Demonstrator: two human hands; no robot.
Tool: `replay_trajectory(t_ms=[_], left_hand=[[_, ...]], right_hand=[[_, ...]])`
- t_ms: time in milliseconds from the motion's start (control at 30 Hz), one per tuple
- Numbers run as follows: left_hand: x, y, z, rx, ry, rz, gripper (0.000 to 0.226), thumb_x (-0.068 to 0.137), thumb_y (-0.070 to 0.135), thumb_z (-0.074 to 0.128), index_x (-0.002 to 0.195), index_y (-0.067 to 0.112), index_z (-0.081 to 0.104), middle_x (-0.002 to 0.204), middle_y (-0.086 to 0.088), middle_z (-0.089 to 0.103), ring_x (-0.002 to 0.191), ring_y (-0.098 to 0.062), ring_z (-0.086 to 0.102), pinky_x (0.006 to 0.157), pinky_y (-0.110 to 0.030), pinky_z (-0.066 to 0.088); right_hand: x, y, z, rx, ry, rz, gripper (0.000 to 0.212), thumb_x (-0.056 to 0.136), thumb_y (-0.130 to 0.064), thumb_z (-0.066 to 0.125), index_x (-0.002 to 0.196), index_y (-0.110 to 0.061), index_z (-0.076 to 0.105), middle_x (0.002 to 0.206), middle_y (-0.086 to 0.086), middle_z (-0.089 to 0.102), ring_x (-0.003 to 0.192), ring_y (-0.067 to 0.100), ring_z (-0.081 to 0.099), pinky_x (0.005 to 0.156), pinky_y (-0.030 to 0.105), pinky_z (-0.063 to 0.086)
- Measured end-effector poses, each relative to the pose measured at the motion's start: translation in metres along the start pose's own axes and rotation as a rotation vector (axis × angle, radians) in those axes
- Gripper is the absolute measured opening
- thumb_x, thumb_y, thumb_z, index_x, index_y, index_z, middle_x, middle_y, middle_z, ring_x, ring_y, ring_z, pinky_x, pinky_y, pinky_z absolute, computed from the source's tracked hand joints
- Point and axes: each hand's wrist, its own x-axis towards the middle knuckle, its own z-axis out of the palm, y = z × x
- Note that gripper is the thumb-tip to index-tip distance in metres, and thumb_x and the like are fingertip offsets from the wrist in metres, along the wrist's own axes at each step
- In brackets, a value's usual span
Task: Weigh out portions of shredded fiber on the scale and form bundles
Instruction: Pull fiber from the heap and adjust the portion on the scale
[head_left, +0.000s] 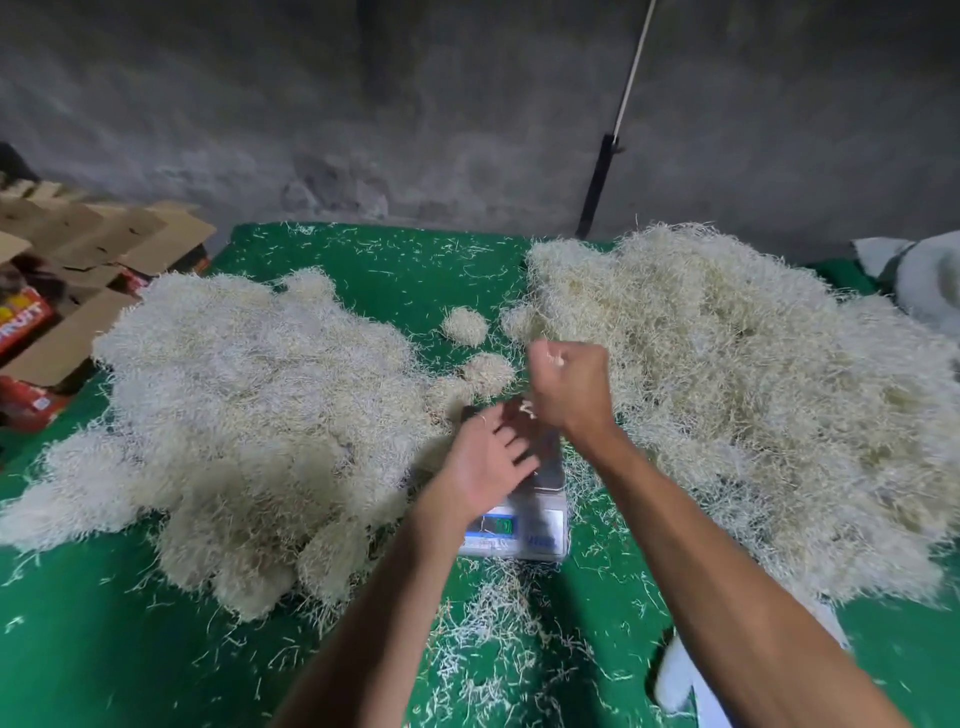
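A small white digital scale stands on the green cloth in the middle, its lit display facing me. My left hand hovers over the scale's pan with fingers spread and straight, a few strands stuck to them. Just beyond the scale my right hand is curled into a fist, pinching a few pale fiber strands. A big loose heap of shredded fiber lies to the right. To the left lies a heap of rounded fiber bundles. Two small bundles sit apart behind the scale.
Flattened cardboard boxes and red cartons are stacked at the far left. A grey wall rises behind, with a white and black pole leaning on it. White cloth lies at the right edge. Loose strands litter the cloth.
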Motion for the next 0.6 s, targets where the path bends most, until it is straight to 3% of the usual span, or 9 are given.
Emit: replay_trajectory(t_ms=[67, 133, 200, 267, 333, 367, 433, 500, 600], left_hand=[[-0.002, 0.011, -0.009, -0.064, -0.034, 0.047, 0.043, 0.104, 0.021, 0.053, 0.145, 0.011, 0.05, 0.148, -0.008, 0.053, 0.139, -0.026, 0.048, 0.116, -0.051, 0.038], [0.0, 0.018, -0.022, -0.077, -0.067, 0.066, 0.041, 0.1, 0.019, 0.061, 0.14, 0.013, 0.057, 0.143, -0.005, 0.06, 0.133, -0.025, 0.056, 0.109, -0.049, 0.047], [0.005, 0.02, -0.03, -0.091, -0.026, 0.067, 0.035, 0.1, 0.02, 0.06, 0.134, 0.013, 0.062, 0.139, -0.004, 0.064, 0.126, -0.022, 0.062, 0.106, -0.045, 0.049], [0.008, 0.019, -0.037, -0.116, 0.039, 0.047, 0.034, 0.101, 0.024, 0.057, 0.132, 0.012, 0.062, 0.134, -0.003, 0.067, 0.124, -0.021, 0.063, 0.103, -0.043, 0.051], [0.008, 0.019, -0.035, -0.123, 0.067, 0.029, 0.035, 0.104, 0.029, 0.051, 0.132, 0.012, 0.061, 0.13, -0.004, 0.069, 0.123, -0.021, 0.063, 0.099, -0.043, 0.053], [0.009, 0.018, -0.035, -0.108, 0.08, 0.025, 0.035, 0.105, 0.031, 0.05, 0.133, 0.011, 0.061, 0.128, -0.004, 0.07, 0.122, -0.021, 0.063, 0.098, -0.043, 0.053], [0.013, 0.015, -0.038, -0.098, 0.092, 0.02, 0.036, 0.106, 0.031, 0.047, 0.134, 0.011, 0.059, 0.128, -0.005, 0.07, 0.122, -0.022, 0.063, 0.097, -0.043, 0.053], [0.016, 0.014, -0.037, -0.127, 0.088, 0.029, 0.036, 0.106, 0.03, 0.046, 0.133, 0.01, 0.06, 0.127, -0.005, 0.071, 0.123, -0.022, 0.062, 0.098, -0.043, 0.052], [0.028, 0.004, -0.031, -0.117, 0.091, -0.013, 0.034, 0.106, 0.029, 0.045, 0.129, 0.01, 0.062, 0.124, -0.005, 0.072, 0.122, -0.022, 0.062, 0.099, -0.043, 0.051]], right_hand=[[0.025, -0.022, -0.008, 0.063, 0.161, -0.124, 0.053, 0.102, -0.031, 0.049, 0.052, -0.016, 0.055, 0.044, 0.0, 0.052, 0.033, 0.012, 0.044, 0.036, 0.026, 0.04], [0.066, -0.049, -0.016, 0.145, 0.384, -0.28, 0.045, 0.101, -0.031, 0.042, 0.059, -0.022, 0.053, 0.053, -0.007, 0.052, 0.047, 0.004, 0.049, 0.044, 0.027, 0.039], [0.09, -0.064, -0.01, 0.134, 0.474, -0.431, 0.026, 0.098, -0.031, 0.034, 0.086, -0.025, 0.056, 0.089, -0.019, 0.055, 0.081, 0.001, 0.054, 0.068, 0.031, 0.047], [0.099, -0.058, 0.012, -0.048, 0.177, -0.339, 0.037, 0.094, -0.035, 0.032, 0.123, -0.024, 0.054, 0.132, -0.009, 0.051, 0.119, 0.013, 0.052, 0.101, 0.046, 0.049], [0.099, -0.032, 0.026, -0.542, -0.321, -0.125, 0.058, 0.101, -0.043, 0.039, 0.156, -0.029, 0.032, 0.169, 0.003, 0.017, 0.151, 0.03, 0.027, 0.121, 0.065, 0.022], [0.094, -0.018, 0.027, -0.629, -0.463, -0.032, 0.065, 0.104, -0.046, 0.043, 0.162, -0.033, 0.019, 0.172, 0.003, 0.003, 0.155, 0.032, 0.017, 0.123, 0.064, 0.016], [0.084, 0.01, 0.024, -0.524, -0.465, 0.041, 0.068, 0.106, -0.043, 0.047, 0.164, -0.029, 0.015, 0.171, 0.008, 0.013, 0.154, 0.032, 0.024, 0.123, 0.056, 0.024], [0.074, 0.021, 0.02, -0.401, -0.44, 0.107, 0.063, 0.106, -0.037, 0.05, 0.162, -0.024, 0.025, 0.159, 0.013, 0.042, 0.14, 0.033, 0.048, 0.117, 0.053, 0.038], [0.055, 0.038, 0.015, -0.366, -0.519, 0.228, 0.055, 0.105, -0.036, 0.053, 0.155, -0.02, 0.039, 0.136, 0.018, 0.064, 0.12, 0.032, 0.064, 0.107, 0.05, 0.049]])
